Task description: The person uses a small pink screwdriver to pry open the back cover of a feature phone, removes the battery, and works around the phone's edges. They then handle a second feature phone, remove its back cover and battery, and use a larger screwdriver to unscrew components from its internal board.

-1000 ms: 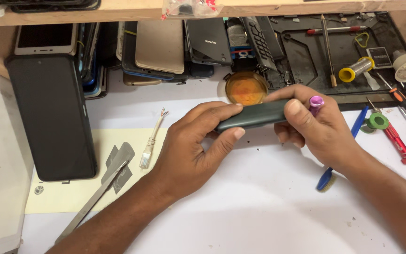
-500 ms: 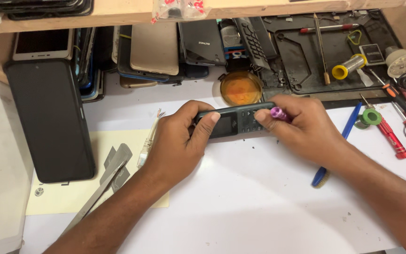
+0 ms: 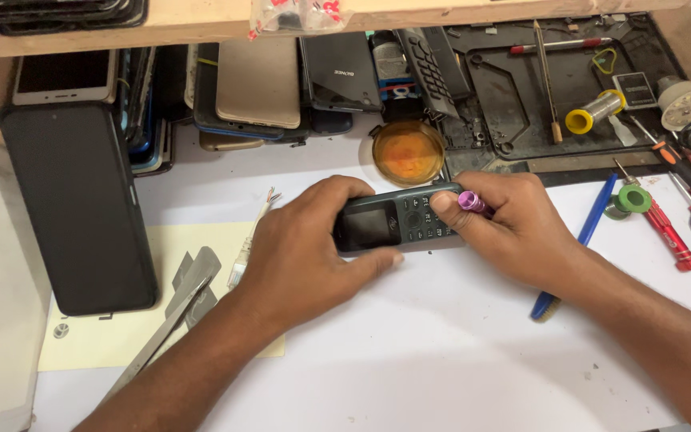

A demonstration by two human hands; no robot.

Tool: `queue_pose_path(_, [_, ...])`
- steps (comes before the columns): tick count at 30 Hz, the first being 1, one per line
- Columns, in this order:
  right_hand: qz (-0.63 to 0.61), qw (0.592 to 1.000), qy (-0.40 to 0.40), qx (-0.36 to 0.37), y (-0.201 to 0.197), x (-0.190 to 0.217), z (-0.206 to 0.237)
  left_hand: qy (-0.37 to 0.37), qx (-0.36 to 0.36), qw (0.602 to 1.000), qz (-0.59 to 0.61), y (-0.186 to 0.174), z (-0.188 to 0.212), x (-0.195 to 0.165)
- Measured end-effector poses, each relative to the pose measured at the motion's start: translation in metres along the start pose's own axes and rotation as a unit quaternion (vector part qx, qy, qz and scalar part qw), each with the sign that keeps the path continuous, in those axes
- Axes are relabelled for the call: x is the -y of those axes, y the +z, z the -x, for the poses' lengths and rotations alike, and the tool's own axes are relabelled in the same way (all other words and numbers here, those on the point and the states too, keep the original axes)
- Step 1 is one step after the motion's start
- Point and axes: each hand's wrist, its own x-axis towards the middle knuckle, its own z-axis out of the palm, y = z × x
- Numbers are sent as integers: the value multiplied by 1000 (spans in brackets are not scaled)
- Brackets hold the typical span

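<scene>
Turned since the earlier frames, the small dark keypad phone (image 3: 397, 222) now lies face up, screen and keys showing, where before only its edge and back were seen. Largest first: the white surface (image 3: 441, 352) carries everything, with a big black smartphone (image 3: 77, 204) lying at the left. The left hand (image 3: 305, 260) grips the phone's screen end, fingers wrapped over the top edge and thumb pressed along the lower edge. The right hand (image 3: 513, 228) holds the keypad end, its fingers closed round a small purple-tipped tool (image 3: 471, 201). The phone looks light, stiff and smooth-cased, so probably a little slippery; its long side edges seem the safest hold, off the screen.
</scene>
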Motion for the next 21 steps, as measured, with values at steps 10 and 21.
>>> queue_pose_path(10, [0, 1000, -30, 6, 1, 0, 0, 108, -5, 989, -102, 2, 2, 0])
queue_pose_path(21, [15, 1000, -16, -10, 1, 2, -1, 97, -5, 992, -78, 3, 2, 1])
